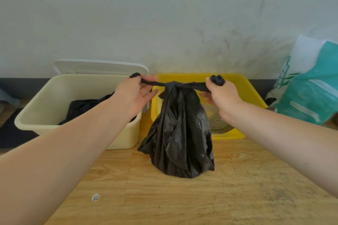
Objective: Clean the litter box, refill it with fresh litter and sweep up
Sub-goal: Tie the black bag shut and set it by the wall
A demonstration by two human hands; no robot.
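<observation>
- Forearms nearest the camera, both reaching forward over the pale wooden floor (164, 202).
- Left hand (136, 95) pinches one twisted tail of the black plastic rubbish bag (180, 133); right hand (221, 95) grips the other tail. Knot sits between them, drawn taut.
- Bag base rests on the floor, in front of the yellow plastic litter tray (243, 86).
- Risk: thin film may tear under hard pulling; a slack knot could spill waste.
- Cream plastic bin (45, 113), black-lined, lid up, just left of the bag.
- Teal-and-white litter sack (311, 89) leans at right; may topple.
- Grit scattered on the floor, lower right: sweeping not yet done.
</observation>
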